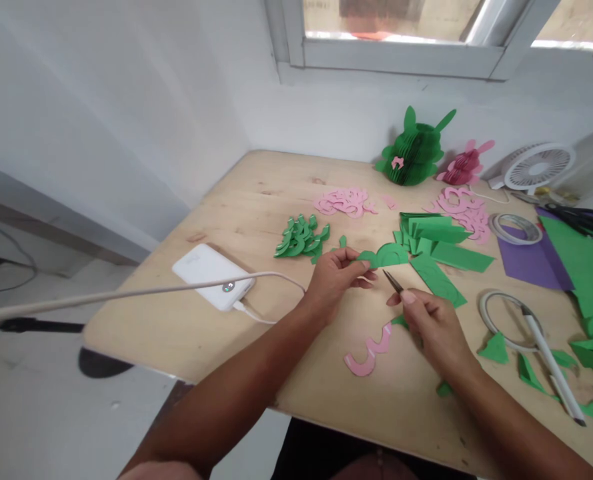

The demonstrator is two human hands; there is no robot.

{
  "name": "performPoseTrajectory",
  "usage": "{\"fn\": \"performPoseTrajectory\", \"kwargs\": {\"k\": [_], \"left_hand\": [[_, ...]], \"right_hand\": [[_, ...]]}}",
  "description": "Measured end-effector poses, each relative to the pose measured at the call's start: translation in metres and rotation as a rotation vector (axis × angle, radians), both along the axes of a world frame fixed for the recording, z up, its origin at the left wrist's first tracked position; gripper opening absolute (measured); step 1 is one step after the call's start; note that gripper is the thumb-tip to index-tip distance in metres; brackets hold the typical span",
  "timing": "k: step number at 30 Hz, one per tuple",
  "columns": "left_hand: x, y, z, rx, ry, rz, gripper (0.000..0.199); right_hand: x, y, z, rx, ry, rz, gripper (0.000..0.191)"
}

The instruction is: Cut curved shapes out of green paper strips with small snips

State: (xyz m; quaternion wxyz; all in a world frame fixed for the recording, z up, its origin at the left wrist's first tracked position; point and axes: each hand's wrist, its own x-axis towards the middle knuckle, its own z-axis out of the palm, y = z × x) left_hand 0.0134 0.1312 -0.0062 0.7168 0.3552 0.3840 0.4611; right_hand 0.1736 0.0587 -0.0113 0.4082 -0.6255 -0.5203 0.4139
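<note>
The scalloped green paper (392,254) is over the table (236,200), its left end pinched by the left hand (333,280). Just beside it, the right hand (429,320) grips a dark pointed tool (392,281). A pink cutout (361,368) lies nearby; green cutouts (296,243) lie heaped beyond the left hand.

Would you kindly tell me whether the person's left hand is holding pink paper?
No, the left hand holds a green paper cutout, while a wavy pink piece lies on the table.
</note>
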Motion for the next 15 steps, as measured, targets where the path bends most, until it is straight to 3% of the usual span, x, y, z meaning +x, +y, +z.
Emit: {"fn": "performPoseTrajectory", "kwargs": {"k": [6,10,15], "left_hand": [[-0.0006,-0.0030,0.0001,0.042,0.075,-0.199,0.020],[-0.0016,-0.0048,0.0014,0.113,0.149,-0.364,0.018],[-0.0035,-0.0046,0.0017,0.151,0.194,-0.395,0.018]], "right_hand": [[0.0042,0.0015,0.0044,0.164,0.036,-0.354,0.030],[0.0018,0.0055,0.0060,0.103,0.021,-0.327,0.030],[0.0019,0.0070,0.0045,0.061,-0.034,-0.338,0.033]]}}
